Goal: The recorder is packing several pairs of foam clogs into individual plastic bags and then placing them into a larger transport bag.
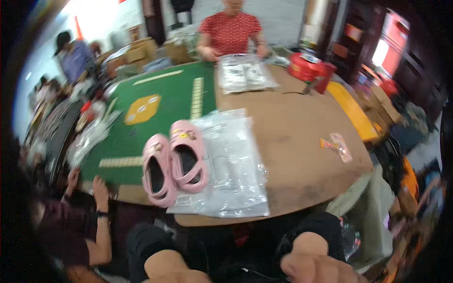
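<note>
My left hand (177, 277) is at the lower edge, below the table, with its fingers cut off from view. My right hand (321, 271) is also low, below the table's near edge, its fingers curled in; whatever they may hold is hidden. Neither hand touches the tabletop. Beyond them lies a pair of pink clog shoes, the left shoe (159, 170) beside the right shoe (189, 158), both with small charms on the toes and dark insoles. The right shoe partly rests on a clear plastic bag (236, 165) spread flat on the table.
The brown table (302, 141) carries a green mat (160, 94) with a yellow patch. Across it, a person in red (231, 35) handles a packed clear bag (245, 75). Another person's hand (100, 188) is at the left edge. Small orange-and-pink packets (340, 147) and a red container (304, 66) lie right.
</note>
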Demonstrator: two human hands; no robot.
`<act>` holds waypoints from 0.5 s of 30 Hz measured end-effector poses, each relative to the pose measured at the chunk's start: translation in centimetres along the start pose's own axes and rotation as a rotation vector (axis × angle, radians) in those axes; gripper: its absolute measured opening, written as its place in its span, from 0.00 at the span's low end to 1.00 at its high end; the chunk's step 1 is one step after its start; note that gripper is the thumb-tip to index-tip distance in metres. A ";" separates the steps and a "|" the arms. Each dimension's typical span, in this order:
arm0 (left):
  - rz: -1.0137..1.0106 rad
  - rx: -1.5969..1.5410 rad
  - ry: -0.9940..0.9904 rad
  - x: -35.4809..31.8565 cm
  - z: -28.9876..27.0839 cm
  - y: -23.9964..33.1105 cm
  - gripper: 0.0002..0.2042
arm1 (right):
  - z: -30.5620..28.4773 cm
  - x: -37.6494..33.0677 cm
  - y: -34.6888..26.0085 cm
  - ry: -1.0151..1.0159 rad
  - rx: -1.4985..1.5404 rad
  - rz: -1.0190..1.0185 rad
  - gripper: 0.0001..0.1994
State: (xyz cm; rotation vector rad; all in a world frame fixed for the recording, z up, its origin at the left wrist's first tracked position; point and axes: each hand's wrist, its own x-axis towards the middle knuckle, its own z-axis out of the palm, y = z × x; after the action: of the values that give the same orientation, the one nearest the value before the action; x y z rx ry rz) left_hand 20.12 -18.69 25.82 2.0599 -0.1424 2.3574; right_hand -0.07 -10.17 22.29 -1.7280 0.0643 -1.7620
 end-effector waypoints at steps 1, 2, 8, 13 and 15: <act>0.058 0.130 -0.005 -1.4 0.5 -1.5 0.19 | -0.1 0.8 0.4 -0.031 0.044 0.028 0.30; 0.111 0.298 0.001 -2.5 0.4 -3.8 0.19 | 0.0 0.9 1.1 -0.072 0.124 0.043 0.30; 0.371 0.977 -0.022 -5.8 0.3 -7.8 0.19 | 0.1 2.4 3.9 -0.223 0.292 0.099 0.28; 0.530 1.438 -0.070 -6.9 -2.6 -8.7 0.20 | 0.1 2.5 5.0 -0.315 0.329 0.083 0.27; 0.604 1.601 -0.092 -6.7 -3.5 -8.1 0.20 | -0.1 2.4 4.9 -0.340 0.326 0.084 0.27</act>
State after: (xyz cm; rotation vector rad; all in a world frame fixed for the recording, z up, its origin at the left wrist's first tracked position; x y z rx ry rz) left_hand 18.14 -10.06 19.24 2.7722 2.0037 3.0654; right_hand 2.11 -15.15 22.11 -1.7256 -0.2783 -1.3129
